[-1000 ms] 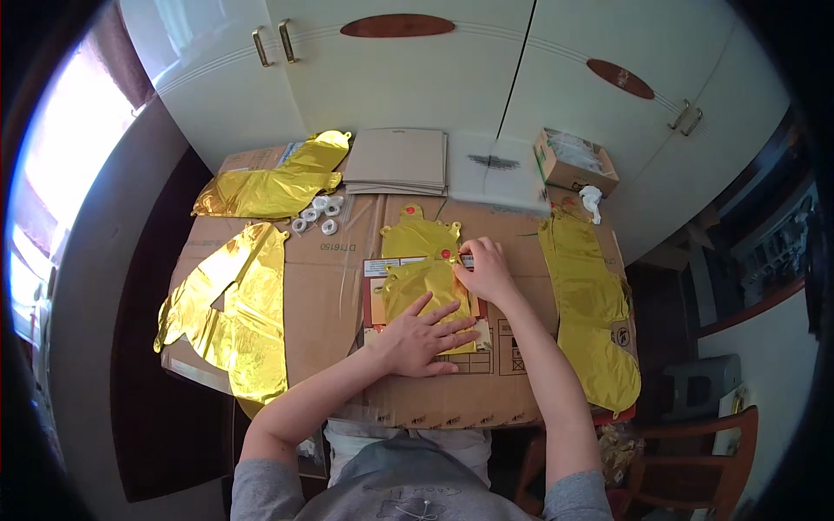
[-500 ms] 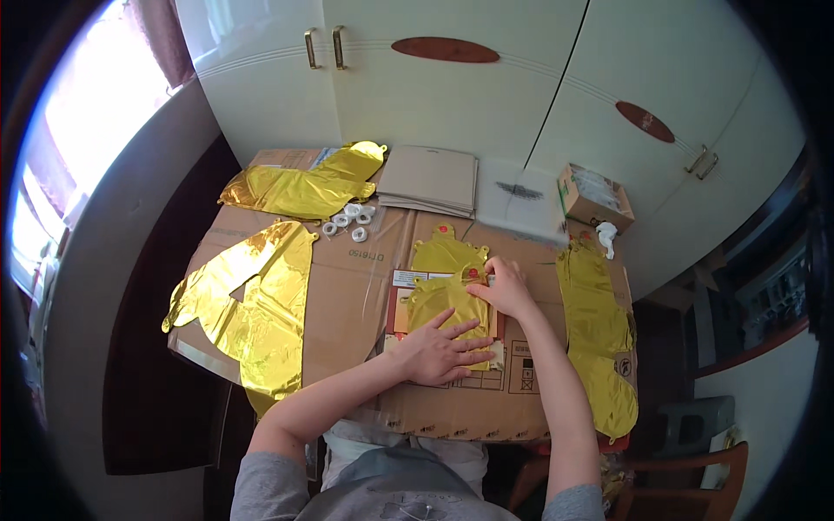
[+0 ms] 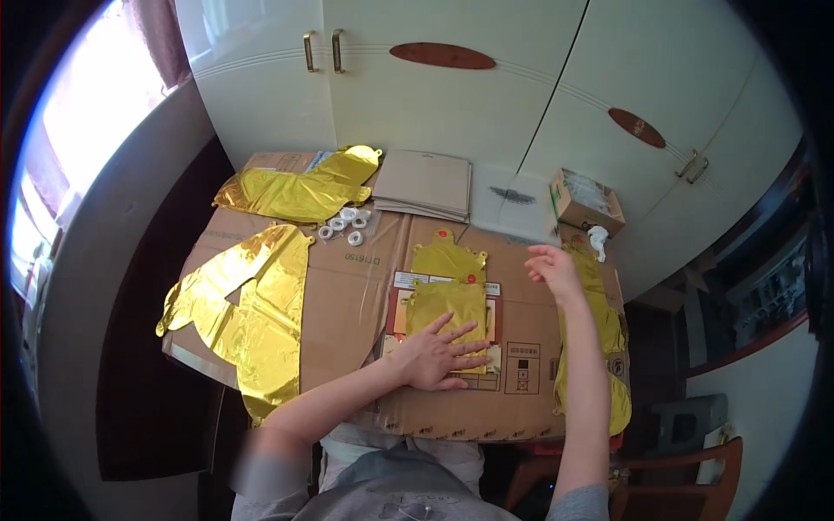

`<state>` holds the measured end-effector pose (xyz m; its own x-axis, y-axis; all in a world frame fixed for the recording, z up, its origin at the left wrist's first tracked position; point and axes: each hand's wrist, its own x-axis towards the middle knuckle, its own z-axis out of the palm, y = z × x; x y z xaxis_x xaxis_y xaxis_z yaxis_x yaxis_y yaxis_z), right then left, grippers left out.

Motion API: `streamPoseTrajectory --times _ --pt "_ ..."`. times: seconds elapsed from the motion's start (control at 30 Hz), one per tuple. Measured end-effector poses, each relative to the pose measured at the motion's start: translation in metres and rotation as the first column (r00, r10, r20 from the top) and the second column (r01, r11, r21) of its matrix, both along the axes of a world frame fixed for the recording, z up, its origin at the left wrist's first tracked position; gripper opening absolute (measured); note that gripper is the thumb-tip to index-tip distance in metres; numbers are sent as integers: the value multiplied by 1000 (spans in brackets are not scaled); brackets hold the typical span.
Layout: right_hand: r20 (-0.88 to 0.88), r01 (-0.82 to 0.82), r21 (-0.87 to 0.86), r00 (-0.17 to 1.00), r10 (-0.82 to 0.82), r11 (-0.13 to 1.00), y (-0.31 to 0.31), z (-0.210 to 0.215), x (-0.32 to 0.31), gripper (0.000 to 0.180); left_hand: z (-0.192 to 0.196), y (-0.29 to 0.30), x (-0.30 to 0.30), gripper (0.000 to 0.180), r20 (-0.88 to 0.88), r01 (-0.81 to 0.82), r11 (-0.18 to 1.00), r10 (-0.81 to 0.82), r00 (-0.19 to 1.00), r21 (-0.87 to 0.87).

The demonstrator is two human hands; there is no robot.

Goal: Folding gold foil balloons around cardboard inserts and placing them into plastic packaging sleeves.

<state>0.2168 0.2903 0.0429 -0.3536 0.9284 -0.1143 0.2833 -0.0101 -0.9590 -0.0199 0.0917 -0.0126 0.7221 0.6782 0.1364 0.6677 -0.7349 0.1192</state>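
A yellow foil balloon [image 3: 447,304], folded flat, lies over a reddish-brown framed board [image 3: 496,323] in the middle of the cardboard-covered table. Its upper part sticks out beyond the board and bears two red spots. My left hand [image 3: 430,354] presses flat on the balloon's lower end, fingers spread. My right hand [image 3: 556,271] is held up to the right of the balloon, apart from it. Its fingers are loosely bent with gaps between them, and nothing shows in them. Behind my right forearm lies another long yellow foil balloon [image 3: 599,321], partly hidden.
Two more gold foil balloons, a near one [image 3: 269,321] and a far one [image 3: 295,193], lie on the left. Beside them are several small white ribbon rolls [image 3: 354,237]. At the back stand stacked grey cardboard sheets [image 3: 422,181] and an open box [image 3: 591,201]. White cabinets [image 3: 434,104] rise behind.
My right hand has let go of the balloon's right edge near the red spot and moved right. My left hand stays flat on the balloon. The view has shifted slightly.
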Motion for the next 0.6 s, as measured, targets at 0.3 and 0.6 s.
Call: streamPoseTrajectory --times 0.3,0.6 --pt "209 -119 34 972 109 992 -22 -44 -24 33 2 0 -1 61 7 15 1000 -15 1000 20" --pt "303 -268 -115 908 290 957 -16 -28 -30 12 6 -1 1 60 -29 26 1000 -25 999 5"
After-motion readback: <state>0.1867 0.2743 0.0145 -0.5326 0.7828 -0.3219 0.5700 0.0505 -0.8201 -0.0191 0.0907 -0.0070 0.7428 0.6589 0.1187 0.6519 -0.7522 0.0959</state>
